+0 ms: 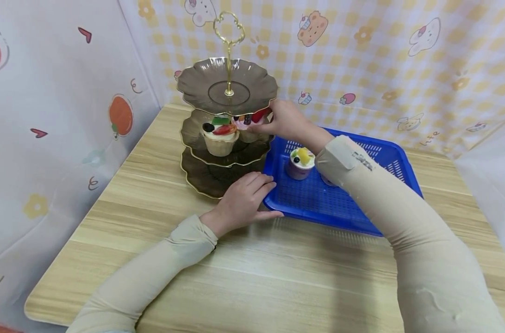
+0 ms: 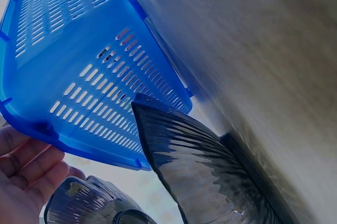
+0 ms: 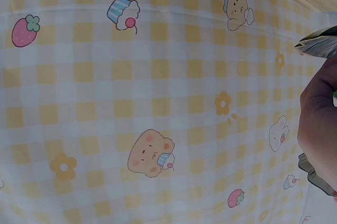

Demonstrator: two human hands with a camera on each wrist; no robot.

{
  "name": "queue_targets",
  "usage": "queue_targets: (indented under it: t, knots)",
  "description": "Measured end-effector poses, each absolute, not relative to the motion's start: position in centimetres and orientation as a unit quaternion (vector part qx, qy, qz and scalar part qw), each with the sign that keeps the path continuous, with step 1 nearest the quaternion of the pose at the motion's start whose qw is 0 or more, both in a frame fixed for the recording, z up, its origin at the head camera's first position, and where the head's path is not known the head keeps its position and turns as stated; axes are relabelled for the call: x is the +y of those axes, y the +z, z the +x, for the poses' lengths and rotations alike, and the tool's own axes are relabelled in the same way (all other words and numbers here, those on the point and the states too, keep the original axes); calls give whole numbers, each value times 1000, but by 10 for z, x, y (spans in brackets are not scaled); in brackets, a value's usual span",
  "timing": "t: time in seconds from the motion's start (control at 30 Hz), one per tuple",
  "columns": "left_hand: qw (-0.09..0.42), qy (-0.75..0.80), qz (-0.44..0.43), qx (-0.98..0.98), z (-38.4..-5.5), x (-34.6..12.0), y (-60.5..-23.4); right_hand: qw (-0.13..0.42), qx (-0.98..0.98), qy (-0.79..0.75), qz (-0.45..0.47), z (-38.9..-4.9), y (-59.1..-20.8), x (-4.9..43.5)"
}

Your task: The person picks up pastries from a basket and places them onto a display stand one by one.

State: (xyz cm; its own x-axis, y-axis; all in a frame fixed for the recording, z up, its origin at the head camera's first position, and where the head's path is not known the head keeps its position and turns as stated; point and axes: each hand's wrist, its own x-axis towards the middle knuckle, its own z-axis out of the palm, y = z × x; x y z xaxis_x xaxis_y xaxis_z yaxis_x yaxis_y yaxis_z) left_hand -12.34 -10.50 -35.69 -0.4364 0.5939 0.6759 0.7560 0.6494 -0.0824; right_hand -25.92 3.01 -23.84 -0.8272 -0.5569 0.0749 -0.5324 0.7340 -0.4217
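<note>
A three-tier cake stand (image 1: 212, 83) with brown scalloped plates and a gold handle stands left of a blue plastic basket (image 1: 302, 199). On its middle plate sits a fruit-topped cupcake (image 1: 221, 138). Beside that one, my right hand (image 1: 287, 118) reaches under the top plate and pinches a cupcake with pink cream and red fruit (image 1: 250, 122), partly covered by the fingers and plate. My left hand (image 1: 241, 201) rests at the basket's near left corner, fingers loosely extended against the rim. In the left wrist view, its fingertips touch the rim of the basket (image 2: 68, 82).
Inside the basket are a cup with white cream and yellow fruit (image 1: 301, 163) and another cup (image 1: 328, 179), mostly behind the right sleeve. A wood-grain table (image 1: 244, 277) carries everything. Patterned cloth (image 1: 360, 60) hangs behind and at the sides.
</note>
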Motion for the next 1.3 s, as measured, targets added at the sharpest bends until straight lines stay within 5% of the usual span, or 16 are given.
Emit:
queue_targets:
  t: [1.3]
  knots:
    - [345,-123,-403,-839,-124,-104,-357,46,933,-264,-239,-261,-247,77]
